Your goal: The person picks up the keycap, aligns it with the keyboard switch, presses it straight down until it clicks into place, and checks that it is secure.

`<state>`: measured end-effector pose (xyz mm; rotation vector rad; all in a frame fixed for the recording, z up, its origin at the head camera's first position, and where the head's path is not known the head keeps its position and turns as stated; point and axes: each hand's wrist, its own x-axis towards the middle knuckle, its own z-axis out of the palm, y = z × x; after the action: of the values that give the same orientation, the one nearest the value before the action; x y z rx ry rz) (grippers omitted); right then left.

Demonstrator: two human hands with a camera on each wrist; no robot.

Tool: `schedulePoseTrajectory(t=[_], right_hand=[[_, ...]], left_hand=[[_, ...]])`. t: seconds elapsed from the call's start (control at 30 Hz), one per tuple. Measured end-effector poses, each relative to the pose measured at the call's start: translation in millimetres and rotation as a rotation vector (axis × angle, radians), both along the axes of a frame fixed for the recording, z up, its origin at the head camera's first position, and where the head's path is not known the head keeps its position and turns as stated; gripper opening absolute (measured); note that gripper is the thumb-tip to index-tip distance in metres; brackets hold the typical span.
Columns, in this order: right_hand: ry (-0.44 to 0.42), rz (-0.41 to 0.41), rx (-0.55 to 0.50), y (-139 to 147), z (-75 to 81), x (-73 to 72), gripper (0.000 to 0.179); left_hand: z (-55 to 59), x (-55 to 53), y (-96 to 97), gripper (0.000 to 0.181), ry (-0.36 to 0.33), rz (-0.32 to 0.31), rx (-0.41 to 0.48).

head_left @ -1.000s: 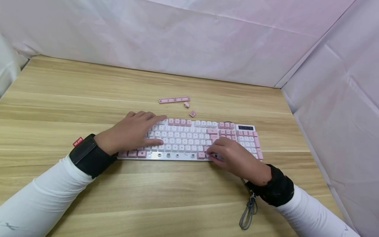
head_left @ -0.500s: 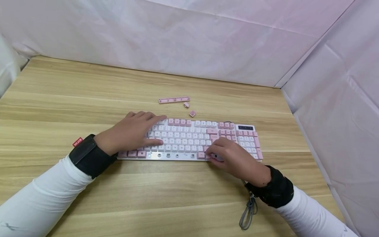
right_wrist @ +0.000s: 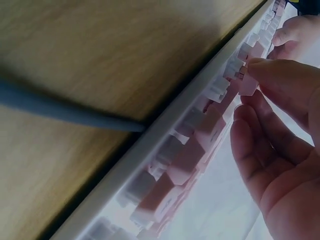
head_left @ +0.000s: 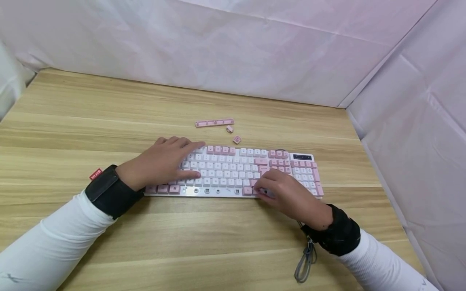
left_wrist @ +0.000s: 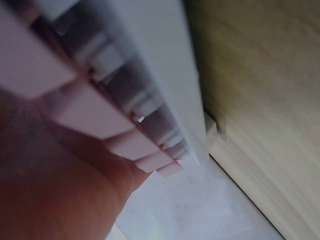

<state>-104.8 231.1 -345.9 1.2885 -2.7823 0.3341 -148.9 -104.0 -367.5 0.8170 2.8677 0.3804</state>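
A pink and white keyboard (head_left: 222,166) lies on the wooden table in the head view. Over its left end rests my left hand (head_left: 158,163), fingers spread, thumb lying across the white keys. At the bottom row on the right, my right hand (head_left: 285,192) has its thumb and index finger together. The right wrist view shows them pinching a pink keycap (right_wrist: 248,85), which stands higher than the keys around it. Bare switches (head_left: 218,191) show along the bottom row, left of this hand. In the left wrist view, my left hand (left_wrist: 75,185) lies close against pink keys (left_wrist: 90,110).
Beyond the keyboard lie a long pink spacebar keycap (head_left: 214,123) and two small pink keycaps, one (head_left: 229,129) close to it and another (head_left: 237,139) nearer the keyboard. A tied grey cable (head_left: 305,262) lies by the right wrist. White cloth walls (head_left: 225,48) border the table.
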Motion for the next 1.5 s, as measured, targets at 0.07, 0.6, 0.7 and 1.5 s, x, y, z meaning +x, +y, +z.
schedulePoseTrajectory(t=[0.07, 0.6, 0.7, 1.5], right_hand=[[0.003, 0.004, -0.002, 0.4, 0.0, 0.1, 0.01], [0.051, 0.067, 0.012, 5.9, 0.4, 3.3, 0.012], [0.052, 0.058, 0.041, 4.9, 2.4, 3.9, 0.014], [0.284, -0.022, 0.193, 7.6, -7.5, 27.7, 0.024]], left_hand=[[-0.2, -0.1, 0.2, 0.089, -0.001, -0.001, 0.001], [0.6, 0.6, -1.1, 0.087, -0.004, 0.003, 0.0], [0.9, 0.9, -1.4, 0.087, -0.005, 0.006, 0.004], [0.6, 0.8, -0.1, 0.088, -0.009, 0.004, 0.004]])
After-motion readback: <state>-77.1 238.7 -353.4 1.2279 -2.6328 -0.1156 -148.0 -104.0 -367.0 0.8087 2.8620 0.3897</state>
